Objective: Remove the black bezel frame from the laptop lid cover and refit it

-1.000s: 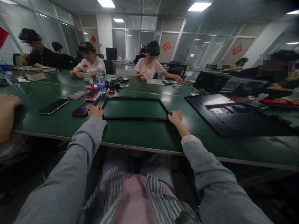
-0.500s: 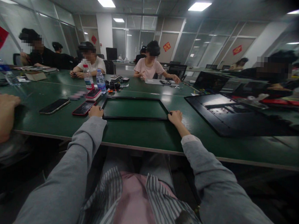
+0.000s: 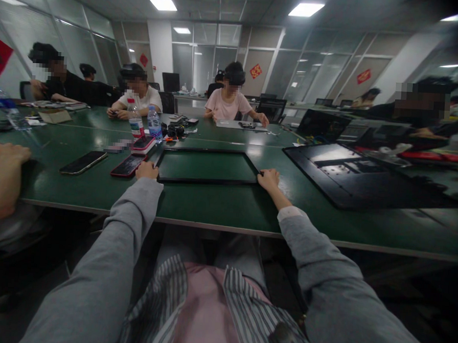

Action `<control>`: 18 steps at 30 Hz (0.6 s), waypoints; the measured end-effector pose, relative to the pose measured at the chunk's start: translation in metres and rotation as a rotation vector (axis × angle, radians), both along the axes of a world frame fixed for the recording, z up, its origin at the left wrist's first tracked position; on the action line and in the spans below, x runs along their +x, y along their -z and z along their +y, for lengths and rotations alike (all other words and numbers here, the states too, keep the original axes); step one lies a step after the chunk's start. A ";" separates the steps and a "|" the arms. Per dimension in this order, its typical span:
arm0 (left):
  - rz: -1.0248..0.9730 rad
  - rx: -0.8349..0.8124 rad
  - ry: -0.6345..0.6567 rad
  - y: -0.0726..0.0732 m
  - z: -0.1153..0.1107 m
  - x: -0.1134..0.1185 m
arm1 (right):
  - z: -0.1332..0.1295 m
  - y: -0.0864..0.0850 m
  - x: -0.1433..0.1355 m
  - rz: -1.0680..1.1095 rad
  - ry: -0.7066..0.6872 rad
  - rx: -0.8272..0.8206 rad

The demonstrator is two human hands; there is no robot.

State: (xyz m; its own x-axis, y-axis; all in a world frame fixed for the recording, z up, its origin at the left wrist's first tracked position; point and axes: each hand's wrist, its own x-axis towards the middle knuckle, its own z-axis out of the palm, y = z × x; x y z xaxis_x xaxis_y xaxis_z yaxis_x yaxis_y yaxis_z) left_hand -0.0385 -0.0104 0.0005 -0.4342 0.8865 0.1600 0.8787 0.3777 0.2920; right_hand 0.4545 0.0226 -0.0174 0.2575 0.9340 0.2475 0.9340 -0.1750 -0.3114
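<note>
1. My left hand (image 3: 147, 171) holds the left side of a thin black frame (image 3: 209, 181), near its front corner. The fingers are closed on this side.
2. My right hand (image 3: 269, 180) holds the right side of the same frame, also near the front corner. These fingers are clamped on it too; the exact place of each fingertip I cannot tell.
3. The black frame is in front of me, flat over the green table (image 3: 212, 206), whose surface shows through the opening. If all its bars touch the table, I cannot tell.
4. Just beside my left hand there is a phone with red edge (image 3: 128, 166). More to the left lies a dark phone (image 3: 84, 163).
5. Behind these phones stand a bottle with red cap (image 3: 136, 120) and a bottle with blue cap (image 3: 154, 124), and near them are some dark cables (image 3: 177, 129).
6. To the right, well apart from my right hand, a big black panel (image 3: 338, 180) lies on the table.
7. Across the table sits a person in pink shirt (image 3: 230, 102), and at my left another person's hand (image 3: 12, 153) is over the table.
</note>
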 end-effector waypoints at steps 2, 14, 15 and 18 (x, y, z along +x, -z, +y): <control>-0.002 0.011 -0.004 0.000 -0.001 0.000 | -0.002 -0.001 -0.001 0.000 -0.003 0.001; 0.004 0.005 0.003 0.001 0.000 0.000 | -0.001 0.000 0.000 -0.016 -0.012 0.001; 0.006 0.008 0.002 0.001 0.000 0.000 | -0.001 0.000 0.000 -0.016 -0.011 0.003; 0.006 0.025 0.002 0.002 0.000 0.000 | -0.001 0.000 0.000 -0.011 -0.009 0.007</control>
